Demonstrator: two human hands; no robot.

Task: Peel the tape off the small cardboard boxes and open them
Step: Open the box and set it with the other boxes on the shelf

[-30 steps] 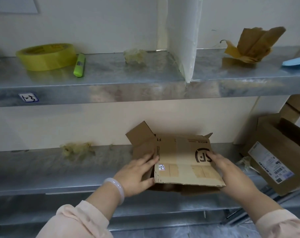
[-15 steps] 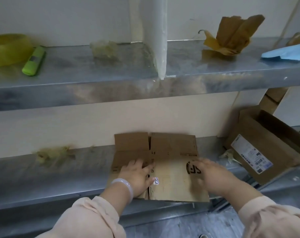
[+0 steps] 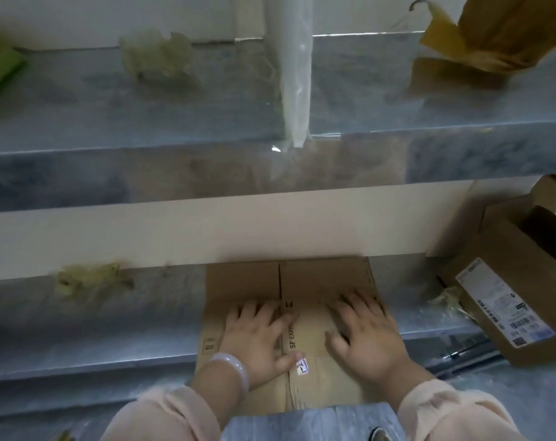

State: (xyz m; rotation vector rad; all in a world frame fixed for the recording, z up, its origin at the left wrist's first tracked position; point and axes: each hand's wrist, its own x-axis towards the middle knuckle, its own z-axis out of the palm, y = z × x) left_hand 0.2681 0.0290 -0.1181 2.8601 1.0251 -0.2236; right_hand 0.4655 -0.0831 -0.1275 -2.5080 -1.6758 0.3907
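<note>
A small brown cardboard box lies flattened on the lower metal shelf, its near end hanging past the shelf's front edge. My left hand rests palm down on its left half with fingers spread, a pale bangle on the wrist. Pressed flat on the right half is my right hand, fingers also spread. Neither hand grips anything. A small white sticker shows by my left thumb.
A larger open cardboard box with a shipping label leans at the right of the shelf. Crumpled tape wads lie on both shelves. On the upper shelf sits brown torn packaging; a white strip hangs down.
The box was partly raised a second ago; both hands have pushed it down flat onto the shelf and moved onto its top. The view has tilted down and closer.
</note>
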